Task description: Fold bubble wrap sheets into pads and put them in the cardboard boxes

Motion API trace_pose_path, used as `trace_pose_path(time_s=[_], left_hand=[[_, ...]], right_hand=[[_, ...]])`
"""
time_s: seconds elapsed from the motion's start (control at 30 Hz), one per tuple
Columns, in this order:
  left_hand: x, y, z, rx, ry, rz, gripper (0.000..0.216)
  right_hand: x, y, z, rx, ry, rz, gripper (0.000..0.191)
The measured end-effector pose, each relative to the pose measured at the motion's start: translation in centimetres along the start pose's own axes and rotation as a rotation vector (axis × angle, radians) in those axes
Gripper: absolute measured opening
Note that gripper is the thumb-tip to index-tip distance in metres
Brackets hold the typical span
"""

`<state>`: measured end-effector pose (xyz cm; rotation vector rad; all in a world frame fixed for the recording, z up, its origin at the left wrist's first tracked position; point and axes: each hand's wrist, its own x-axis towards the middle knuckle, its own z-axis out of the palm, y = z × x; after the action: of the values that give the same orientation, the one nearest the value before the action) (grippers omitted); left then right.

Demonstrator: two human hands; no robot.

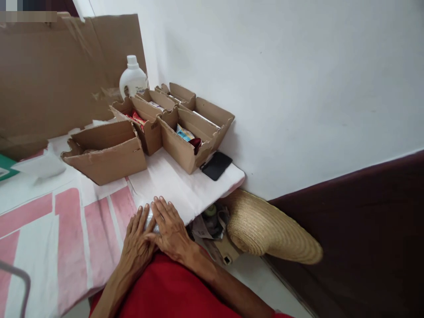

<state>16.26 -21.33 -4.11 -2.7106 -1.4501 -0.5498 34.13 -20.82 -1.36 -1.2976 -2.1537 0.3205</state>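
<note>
Near the table's front edge, my left hand point(136, 240) lies palm down with its fingers stretched out. Beside it rests my right hand point(172, 232), also flat, its thumb crossing over the left hand's thumb. Between and beneath the fingers shows a small whitish, shiny, see-through packet or wrap point(149, 219); most of it is covered, so I cannot tell its kind. Both hands press on it without gripping. Under them is a pink and white cloth point(96, 229) that covers the table.
Past the hands stand several open cardboard boxes point(115, 161), some holding small packets. A black phone-like slab point(217, 165) lies by the right edge. Behind are a white jug point(132, 79) and a cardboard panel point(66, 75). A straw hat point(268, 225) hangs beside the table, near the wall.
</note>
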Motion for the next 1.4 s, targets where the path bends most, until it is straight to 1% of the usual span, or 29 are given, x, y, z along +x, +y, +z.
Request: trace_pose_path(time_s=[0.07, 0.2, 0.27, 0.33, 0.37, 0.4, 0.43, 0.47, 0.5, 0.53, 0.57, 0.6, 0.67, 0.73, 0.77, 0.8, 0.83, 0.87, 0.93, 0.97, 1.03, 1.13, 1.23, 1.27, 1.33, 1.4], left_hand=[[0.4, 0.0, -0.5, 0.010, -0.037, -0.019, 0.066], [1.2, -0.7, -1.5, -0.012, -0.094, -0.007, 0.068], [1.3, -1.6, -1.7, -0.058, -0.086, 0.007, 0.064], [1.3, -2.6, -1.8, -0.124, -0.044, 0.052, 0.061], [1.4, -3.1, -1.9, -0.162, -0.015, 0.074, 0.059], [1.6, -3.4, -2.2, -0.195, 0.018, 0.092, 0.057], [1.9, -3.6, -2.5, -0.227, 0.048, 0.098, 0.053], [2.3, -3.7, -3.1, -0.258, 0.077, 0.088, 0.048], [2.9, -3.8, -3.9, -0.287, 0.107, 0.055, 0.043], [3.5, -3.8, -4.9, -0.310, 0.141, 0.006, 0.040], [4.4, -3.8, -6.1, -0.327, 0.186, -0.048, 0.040], [5.3, -4.0, -7.3, -0.335, 0.245, -0.103, 0.043], [7.3, -4.8, -9.7, -0.281, 0.406, -0.181, 0.053], [9.3, -6.3, -11.6, -0.143, 0.562, -0.224, 0.061], [10.2, -7.2, -12.2, -0.064, 0.610, -0.248, 0.064], [11.0, -8.2, -12.6, 0.009, 0.632, -0.273, 0.065], [11.5, -9.1, -12.8, 0.067, 0.637, -0.295, 0.067], [11.9, -10.0, -12.8, 0.108, 0.625, -0.308, 0.067], [12.0, -11.3, -12.5, 0.156, 0.597, -0.302, 0.064], [11.8, -11.6, -12.2, 0.168, 0.592, -0.286, 0.061], [11.0, -11.9, -11.6, 0.174, 0.601, -0.235, 0.051], [9.8, -11.8, -10.7, 0.158, 0.625, -0.163, 0.037], [9.4, -11.9, -10.2, 0.128, 0.628, -0.152, 0.036], [9.4, -12.0, -10.2, 0.111, 0.628, -0.152, 0.036], [9.6, -12.0, -10.3, 0.075, 0.634, -0.155, 0.039], [9.8, -12.0, -10.6, 0.038, 0.649, -0.186, 0.045]], right_hand=[[0.1, 0.9, 0.6, -0.025, -0.083, -0.001, 0.083], [-0.1, 2.3, 1.1, -0.028, -0.130, 0.001, 0.089], [-0.3, 2.7, 0.8, -0.012, -0.153, -0.023, 0.093], [-0.4, 3.0, 0.4, 0.007, -0.181, -0.052, 0.098], [-0.3, 3.2, 0.1, 0.021, -0.188, -0.070, 0.096], [-0.1, 3.3, -0.3, 0.044, -0.186, -0.088, 0.086], [0.3, 3.4, -0.7, 0.078, -0.168, -0.104, 0.070], [0.9, 3.4, -1.3, 0.121, -0.133, -0.111, 0.049], [1.8, 3.2, -2.1, 0.170, -0.084, -0.111, 0.029], [2.9, 2.9, -3.2, 0.221, -0.029, -0.105, 0.014], [4.4, 2.4, -4.5, 0.267, 0.030, -0.095, 0.009], [6.0, 1.8, -6.0, 0.297, 0.090, -0.092, 0.010], [10.1, 0.6, -9.3, 0.298, 0.200, -0.122, 0.012], [15.0, -0.5, -12.1, 0.167, 0.335, -0.182, 0.013], [17.6, -0.9, -13.0, 0.084, 0.370, -0.208, 0.015], [20.2, -1.3, -13.5, -0.006, 0.366, -0.241, 0.016], [22.7, -1.5, -13.6, -0.102, 0.317, -0.282, 0.017], [25.1, -1.7, -13.3, -0.202, 0.231, -0.332, 0.016], [29.2, -2.0, -11.8, -0.387, 0.010, -0.450, 0.014], [30.7, -2.1, -10.9, -0.460, -0.093, -0.510, 0.014], [32.9, -2.4, -8.8, -0.548, -0.254, -0.607, 0.016], [34.0, -2.6, -6.0, -0.575, -0.395, -0.657, 0.019], [34.0, -2.1, -4.0, -0.535, -0.492, -0.644, 0.011], [34.0, -1.8, -3.6, -0.496, -0.532, -0.619, 0.011], [34.2, -1.0, -3.4, -0.407, -0.617, -0.556, 0.019], [34.6, -0.3, -4.0, -0.310, -0.691, -0.524, 0.021]])
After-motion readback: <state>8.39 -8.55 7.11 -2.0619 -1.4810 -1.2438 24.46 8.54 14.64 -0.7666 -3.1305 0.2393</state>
